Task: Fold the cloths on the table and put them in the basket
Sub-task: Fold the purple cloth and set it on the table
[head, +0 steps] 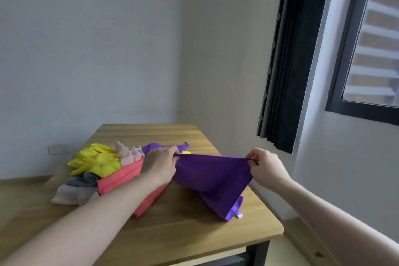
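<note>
A purple cloth [212, 176] hangs stretched between my two hands above the right side of the wooden table [183, 229]. My left hand [160, 163] pinches its left top corner and my right hand [264, 167] pinches the right top corner. The cloth's lower end with a white tag drapes onto the table. Left of it lies a pile: a red cloth [121, 179], yellow cloths [97, 161], pink cloths [127, 153], a grey cloth [83, 181], a pale pink cloth [72, 195] and another purple cloth [155, 147]. No basket is in view.
The table stands in a room corner with white walls. A dark curtain [285, 67] and a window [371, 45] are on the right. A wall socket [57, 149] sits low on the left wall. The table's right edge is close beneath my right hand.
</note>
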{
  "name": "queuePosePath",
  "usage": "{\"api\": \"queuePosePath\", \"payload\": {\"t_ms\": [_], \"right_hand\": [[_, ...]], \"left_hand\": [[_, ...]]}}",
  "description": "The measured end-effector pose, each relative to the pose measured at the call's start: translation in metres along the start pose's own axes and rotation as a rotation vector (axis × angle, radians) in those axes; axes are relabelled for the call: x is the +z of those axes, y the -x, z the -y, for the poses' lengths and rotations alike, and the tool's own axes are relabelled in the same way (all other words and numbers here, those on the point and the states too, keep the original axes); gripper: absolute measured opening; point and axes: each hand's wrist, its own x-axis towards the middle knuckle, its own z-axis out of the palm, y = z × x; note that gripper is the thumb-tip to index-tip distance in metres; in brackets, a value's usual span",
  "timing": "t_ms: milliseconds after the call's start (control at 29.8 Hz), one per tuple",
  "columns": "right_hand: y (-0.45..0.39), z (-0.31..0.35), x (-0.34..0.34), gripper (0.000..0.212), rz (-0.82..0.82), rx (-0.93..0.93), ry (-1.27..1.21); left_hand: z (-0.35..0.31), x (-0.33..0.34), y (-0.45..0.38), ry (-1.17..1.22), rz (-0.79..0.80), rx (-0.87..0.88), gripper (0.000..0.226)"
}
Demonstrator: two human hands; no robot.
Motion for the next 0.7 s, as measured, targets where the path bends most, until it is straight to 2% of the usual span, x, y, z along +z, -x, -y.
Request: {"api": "queuePosePath", "payload": {"t_ms": [134,302,369,470,570,704], "right_hand": [[-0.038,0.005,-0.028,0.021,-0.049,-0.046,0.118],[-0.089,0.03,-0.063,0.018,-0.108,-0.102,0.244],[-0.11,0.042,-0.076,0.016,-0.139,-0.088,0.211],[-0.139,0.058,-0.091,0.014,-0.201,-0.088,0.142],[-0.163,0.071,-0.095,0.017,-0.132,-0.029,0.065],[-0.189,0.081,-0.086,0.019,-0.012,0.071,-0.001]], "left_hand": [[0.002,-0.04,-0.045,-0.066,-0.053,0.035,0.025],[-0.011,-0.09,-0.095,-0.003,-0.101,-0.023,0.022],[-0.015,-0.109,-0.115,0.074,-0.124,-0.106,0.028],[-0.02,-0.129,-0.147,0.316,-0.093,-0.232,0.034],[-0.023,-0.14,-0.17,0.525,-0.023,-0.304,0.022],[-0.016,-0.138,-0.188,0.553,-0.023,-0.351,0.022]]}}
